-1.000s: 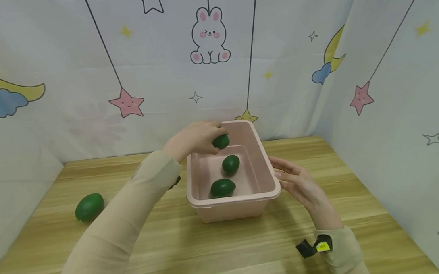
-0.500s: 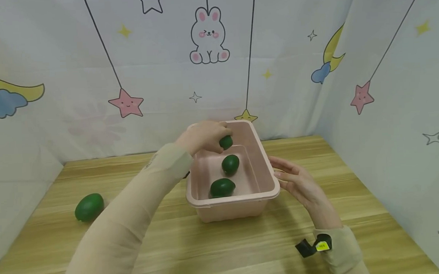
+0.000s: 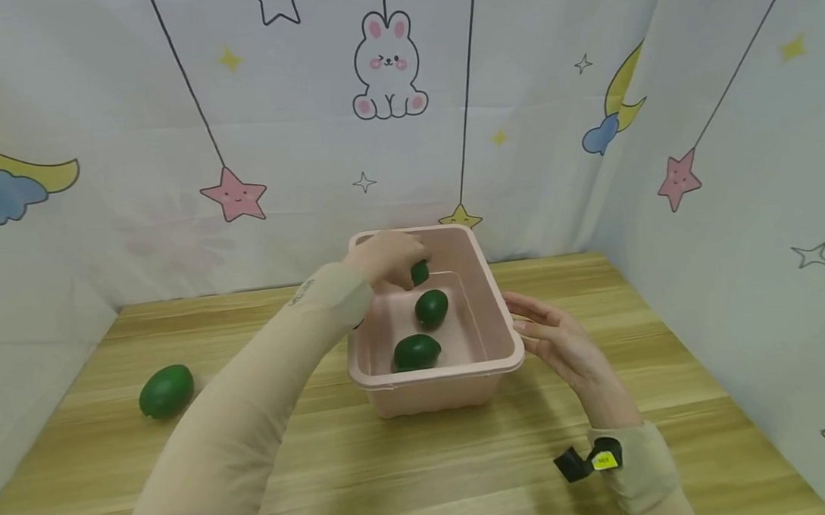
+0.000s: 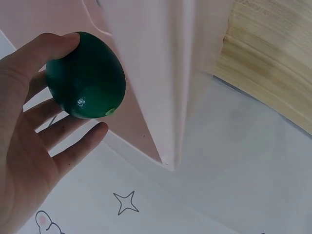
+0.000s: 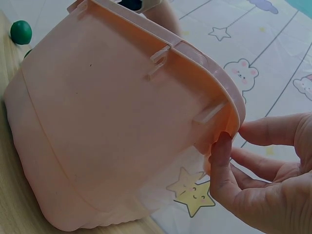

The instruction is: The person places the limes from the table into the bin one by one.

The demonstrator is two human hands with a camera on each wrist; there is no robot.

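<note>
My left hand (image 3: 385, 257) holds a smooth dark green oval fruit (image 4: 85, 75) over the far left part of a pink plastic bin (image 3: 434, 397). In the left wrist view the thumb lies on one side of the fruit and fingers on the other; its exact kind is unclear. Two similar fruits lie on the bin floor, one near the middle (image 3: 431, 308) and one close to the front wall (image 3: 417, 352). At the bin's right side, fingers of my right hand (image 5: 268, 185) touch the outside of the rim without curling round it.
Another green fruit (image 3: 167, 391) lies on the wooden table (image 3: 420, 469), left of the bin and beside my left forearm. Behind and to the right hangs a white cloth (image 3: 299, 140) printed with stars, moons and a rabbit.
My left hand has moved right, farther over the bin, with the green fruit, and dipped slightly lower in the last half second. The right hand and the bin stay in place.
</note>
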